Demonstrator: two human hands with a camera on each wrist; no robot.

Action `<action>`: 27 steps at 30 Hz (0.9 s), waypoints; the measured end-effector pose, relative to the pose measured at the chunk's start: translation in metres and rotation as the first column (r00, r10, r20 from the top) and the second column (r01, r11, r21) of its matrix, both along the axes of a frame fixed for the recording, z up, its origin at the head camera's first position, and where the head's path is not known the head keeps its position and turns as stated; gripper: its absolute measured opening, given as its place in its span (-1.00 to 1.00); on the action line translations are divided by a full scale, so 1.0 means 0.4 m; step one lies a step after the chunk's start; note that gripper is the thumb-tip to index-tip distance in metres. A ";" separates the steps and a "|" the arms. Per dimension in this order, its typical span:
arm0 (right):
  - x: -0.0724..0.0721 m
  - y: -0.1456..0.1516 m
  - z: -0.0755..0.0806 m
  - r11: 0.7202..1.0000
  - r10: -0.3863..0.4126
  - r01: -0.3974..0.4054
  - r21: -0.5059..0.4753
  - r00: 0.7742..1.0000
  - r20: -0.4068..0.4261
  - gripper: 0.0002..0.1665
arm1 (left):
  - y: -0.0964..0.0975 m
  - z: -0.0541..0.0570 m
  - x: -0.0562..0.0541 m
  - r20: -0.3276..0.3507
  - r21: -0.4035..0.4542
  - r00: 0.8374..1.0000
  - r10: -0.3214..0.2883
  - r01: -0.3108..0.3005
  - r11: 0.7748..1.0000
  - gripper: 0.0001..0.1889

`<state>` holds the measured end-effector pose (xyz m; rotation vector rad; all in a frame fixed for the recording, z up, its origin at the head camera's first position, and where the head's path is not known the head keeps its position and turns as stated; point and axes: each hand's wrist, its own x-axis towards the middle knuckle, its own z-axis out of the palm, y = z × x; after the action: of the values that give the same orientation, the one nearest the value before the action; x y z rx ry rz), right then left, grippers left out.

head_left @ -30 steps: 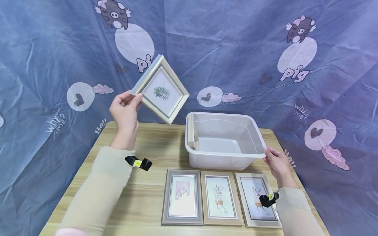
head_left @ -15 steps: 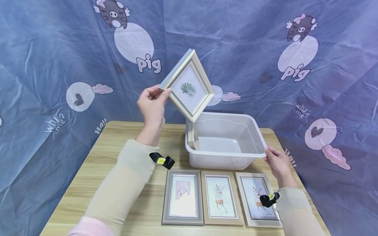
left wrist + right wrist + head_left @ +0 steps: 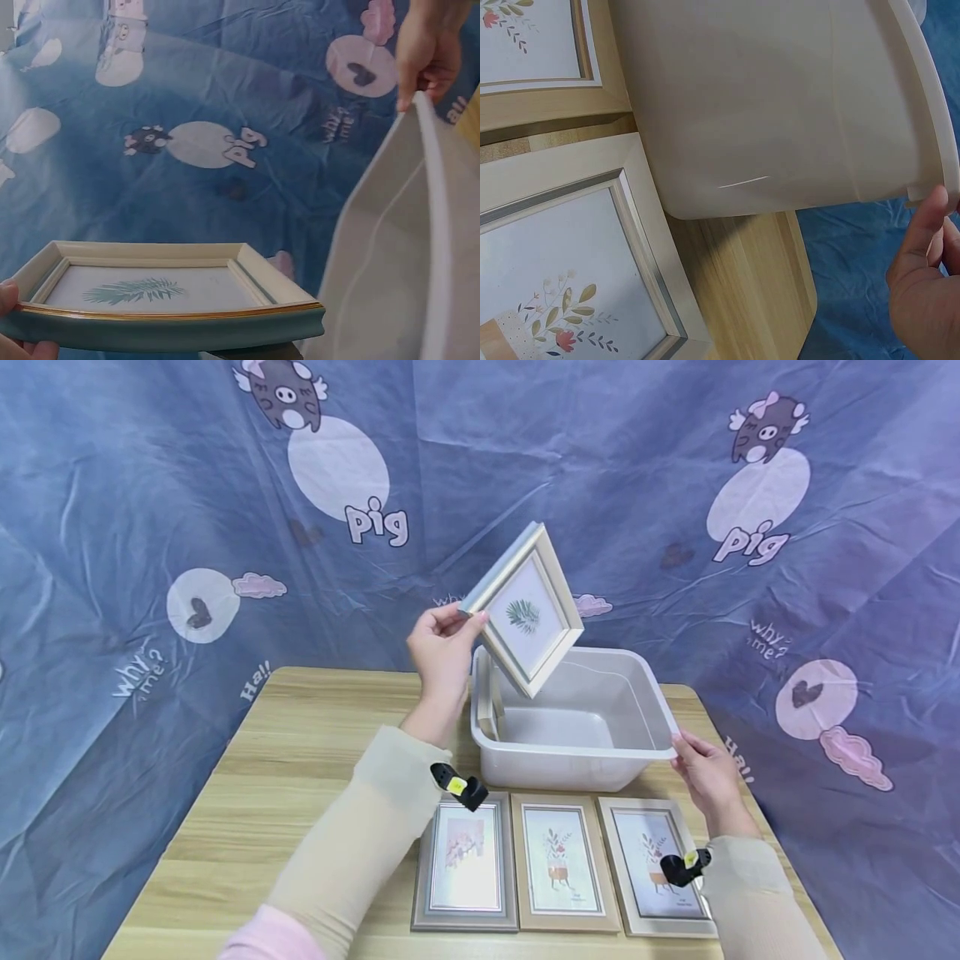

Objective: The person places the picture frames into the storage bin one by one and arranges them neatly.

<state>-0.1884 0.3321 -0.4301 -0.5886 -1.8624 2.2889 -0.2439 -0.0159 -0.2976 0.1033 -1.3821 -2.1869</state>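
The left hand (image 3: 441, 656), its forearm slanting up from the lower left, pinches one corner of a leaf-print frame (image 3: 527, 617), tilted diamond-wise above the grey tub (image 3: 562, 768); the right hand (image 3: 708, 775) pinches the tub's near right rim corner.

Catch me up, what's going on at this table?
A person holds a small picture frame with a leaf print in their left hand, raised by the plastic tub and tilted, one corner pointing down. Their right hand grips the tub at its near right corner. At least one other frame stands inside, along the left wall. Three more frames lie face up in a row on the wooden table, in front of the tub.
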 end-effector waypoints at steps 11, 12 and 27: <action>0.001 -0.006 0.005 1.000 -0.011 0.011 -0.015 1.000 0.003 -0.66 | 0.049 -0.106 0.014 0.120 -0.122 0.988 0.096 -0.081 0.989 -0.70; 0.001 -0.006 0.004 1.000 -0.011 0.011 -0.014 1.000 0.001 -0.66 | 0.053 -0.115 0.016 0.127 -0.137 0.986 0.105 -0.087 0.987 -0.70; 0.001 -0.003 0.004 0.999 0.001 -0.001 -0.035 1.000 -0.009 -0.70 | 0.116 -0.239 0.070 0.167 -0.222 0.961 0.222 -0.183 0.958 -0.69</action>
<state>-0.1880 0.3309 -0.4284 -0.5810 -1.8223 2.3253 -0.2159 0.0306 -0.3931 0.3705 -1.6174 -1.8933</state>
